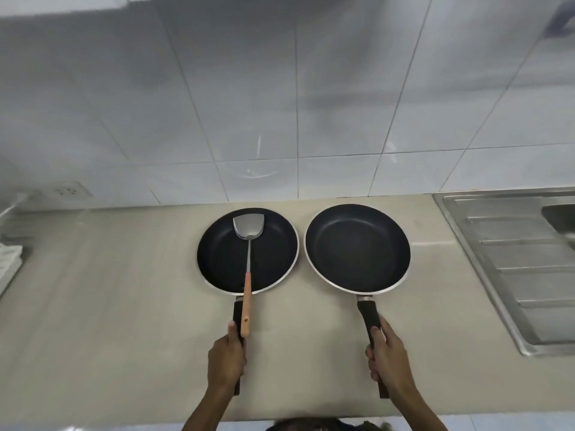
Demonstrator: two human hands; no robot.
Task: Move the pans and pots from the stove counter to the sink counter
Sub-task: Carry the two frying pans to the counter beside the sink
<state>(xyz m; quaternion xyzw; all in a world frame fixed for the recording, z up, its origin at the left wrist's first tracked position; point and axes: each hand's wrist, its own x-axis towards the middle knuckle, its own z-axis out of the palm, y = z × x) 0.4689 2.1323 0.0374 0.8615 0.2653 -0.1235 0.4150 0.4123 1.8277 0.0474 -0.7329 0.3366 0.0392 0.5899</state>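
Two black non-stick frying pans with pale rims lie side by side on the beige counter (124,290). The left pan (224,259) holds a metal spatula (248,244) with a wooden handle that sticks out over the pan's rim. My left hand (225,359) is closed around the left pan's dark handle. The right pan (357,247) has nothing in it, and my right hand (389,356) grips its dark handle. Both handles point toward me.
A steel sink drainboard (510,262) is set into the counter at the right, its basin corner at the far right edge. White tiled wall runs behind. A wall socket (67,191) and a white ridged object (9,262) are at the left.
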